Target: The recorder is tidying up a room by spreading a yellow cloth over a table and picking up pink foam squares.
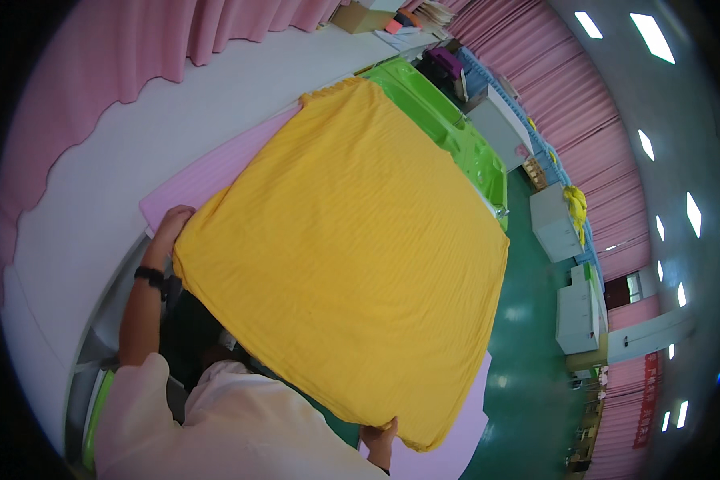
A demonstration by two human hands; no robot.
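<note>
A large yellow cloth [336, 240], like a bed sheet with a gathered far corner, lies spread out before me over a lilac padded mat [216, 164]. The mat shows along the cloth's left side and past its near right corner. My left hand [176, 222], below it a black wristband, is closed on the cloth's left edge, close to the mat's corner; the fingertips are partly hidden. At the near edge, my right hand [378, 436] pinches the cloth beside its near right corner, with the thumb on top.
A bright green plastic basin [432, 104] adjoins the cloth's far right side. Along the left runs a white counter [136, 132] beneath pink curtains [120, 48]. White cabinets [554, 220] stand on the green floor [528, 320] to the right.
</note>
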